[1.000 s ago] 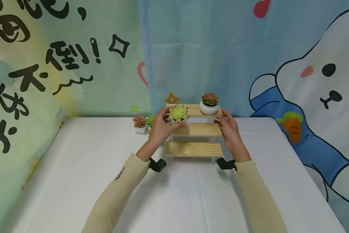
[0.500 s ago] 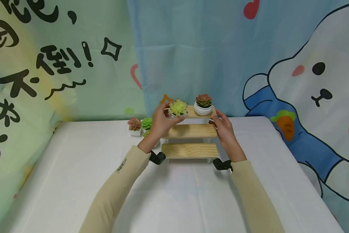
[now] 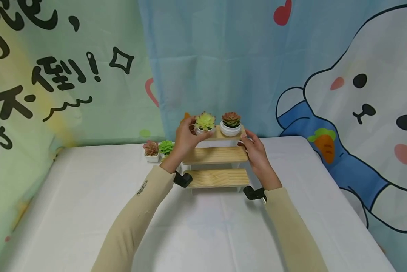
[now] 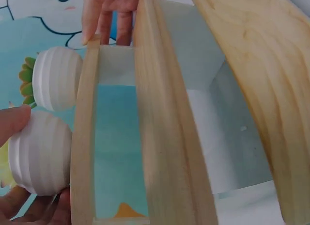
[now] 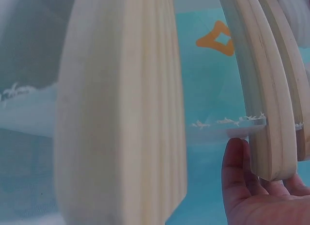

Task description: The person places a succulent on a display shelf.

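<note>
A three-tier display stand with wooden boards [image 3: 217, 155] and clear supports stands near the table's back. My left hand [image 3: 186, 138] holds a yellow-green succulent [image 3: 205, 121] in a round white ribbed pot [image 4: 41, 152], thumb and fingers around it, at the left part of the top board [image 4: 85, 128]. Beside it on that board sits a reddish-green succulent [image 3: 231, 119] in a similar white pot [image 4: 58, 78]. My right hand [image 3: 254, 149] grips the stand's right end by the top board. In the right wrist view its fingers [image 5: 235, 167] reach behind the boards.
A pink succulent [image 3: 151, 148] in a white square pot and a green succulent [image 3: 166, 146] stand left of the stand, the lower part of the green group hidden behind my left forearm. Printed curtain [image 3: 203, 56] hangs behind the white table [image 3: 98, 196].
My left hand has brought the yellow-green succulent up onto the top board and closer to the reddish one. The right hand keeps its grip on the stand. The head view has shifted rightward.
</note>
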A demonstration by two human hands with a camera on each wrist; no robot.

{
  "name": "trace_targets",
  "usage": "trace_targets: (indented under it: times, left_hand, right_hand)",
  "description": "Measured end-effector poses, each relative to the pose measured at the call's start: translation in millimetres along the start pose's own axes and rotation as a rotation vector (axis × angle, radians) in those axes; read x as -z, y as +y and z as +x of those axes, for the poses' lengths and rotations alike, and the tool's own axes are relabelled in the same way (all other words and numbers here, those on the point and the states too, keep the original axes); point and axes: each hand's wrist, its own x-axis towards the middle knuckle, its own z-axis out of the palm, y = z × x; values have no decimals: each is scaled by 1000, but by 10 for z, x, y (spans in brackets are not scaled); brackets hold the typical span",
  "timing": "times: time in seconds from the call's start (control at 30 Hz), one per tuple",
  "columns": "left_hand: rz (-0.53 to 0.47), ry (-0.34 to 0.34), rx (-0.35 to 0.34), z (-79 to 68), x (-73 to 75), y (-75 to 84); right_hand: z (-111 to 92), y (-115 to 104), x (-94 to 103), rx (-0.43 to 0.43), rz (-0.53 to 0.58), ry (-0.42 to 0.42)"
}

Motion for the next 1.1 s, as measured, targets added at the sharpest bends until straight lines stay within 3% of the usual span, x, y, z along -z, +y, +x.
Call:
trace_targets:
  times: [0.23, 0.47, 0.6, 0.83, 1.1]
  left_hand:
    - [30, -61, 54, 46, 49, 40]
    - [26, -68, 71, 56, 53, 44]
    - [12, -53, 54, 38, 33, 33]
    - [-88, -29, -10, -135, 47, -11]
    - [-109, 7, -68, -279, 160, -44]
  right_hand:
    - [11, -5, -7, 0, -6, 6]
    - [16, -4, -11, 2, -17, 11]
    - [19, -4, -4, -8, -18, 21]
    - [20, 21, -27, -24, 30, 33]
    - [30, 3, -38, -1, 28, 29]
